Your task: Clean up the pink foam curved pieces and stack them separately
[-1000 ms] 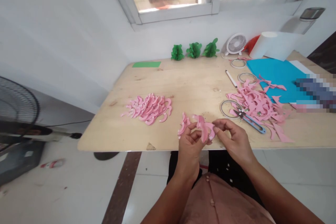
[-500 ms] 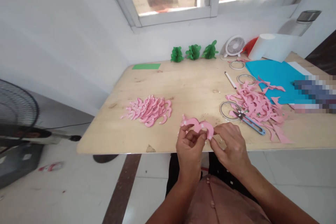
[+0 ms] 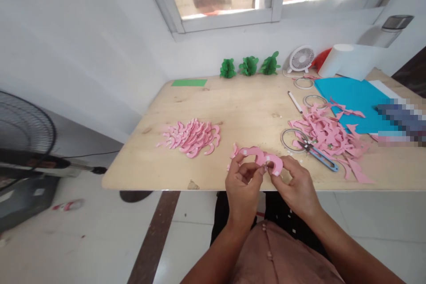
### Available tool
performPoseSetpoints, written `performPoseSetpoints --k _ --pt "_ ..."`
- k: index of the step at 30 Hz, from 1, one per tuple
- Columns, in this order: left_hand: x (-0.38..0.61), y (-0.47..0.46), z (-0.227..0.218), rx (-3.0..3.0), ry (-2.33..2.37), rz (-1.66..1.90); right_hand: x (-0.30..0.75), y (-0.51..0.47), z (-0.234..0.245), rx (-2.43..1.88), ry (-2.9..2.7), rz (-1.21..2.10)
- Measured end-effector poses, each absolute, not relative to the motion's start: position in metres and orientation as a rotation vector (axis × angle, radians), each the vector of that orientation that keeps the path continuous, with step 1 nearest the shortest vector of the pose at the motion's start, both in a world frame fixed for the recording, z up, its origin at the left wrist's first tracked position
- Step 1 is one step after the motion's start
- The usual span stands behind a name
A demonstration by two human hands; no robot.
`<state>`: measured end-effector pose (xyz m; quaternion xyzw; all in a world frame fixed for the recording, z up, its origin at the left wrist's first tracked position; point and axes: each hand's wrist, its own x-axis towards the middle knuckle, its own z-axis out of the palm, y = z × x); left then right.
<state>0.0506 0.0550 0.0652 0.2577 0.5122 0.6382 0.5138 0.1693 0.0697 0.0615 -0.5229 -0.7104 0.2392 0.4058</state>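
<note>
Curved pink paper pieces (image 3: 274,163) with small white squares on them are held up near the table's front edge. My left hand (image 3: 244,186) pinches the left part between thumb and fingers. My right hand (image 3: 297,186) is closed on the right-hand curved piece by its edge. Whether the pieces are joined I cannot tell. A few more pink pieces (image 3: 235,149) show just behind my left hand. Farther left lies a heap of similar pink crescents (image 3: 195,137), several with white squares.
Thread snips (image 3: 321,157) and a tape roll (image 3: 288,140) lie beside pink paper scraps (image 3: 324,128) at right. Blue sheets (image 3: 353,97), a white pen (image 3: 295,102) and a small fan (image 3: 301,58) are behind. Green paper shapes (image 3: 249,66) stand along the wall near a green strip (image 3: 189,83).
Both hands have shifted slightly right relative to the table, and the curved pieces between them are spread a little wider. The whole view has shifted slightly.
</note>
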Motion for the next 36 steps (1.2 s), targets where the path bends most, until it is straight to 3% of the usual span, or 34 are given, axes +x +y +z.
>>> performPoseSetpoints --k 13,36 --pt "0.049 0.052 0.054 0.832 1.283 1.575 0.162 0.072 0.064 -1.376 -1.753 0.731" --pt "0.044 0.054 0.051 0.961 1.366 1.564 0.162 0.074 0.065 -1.397 -1.820 0.635"
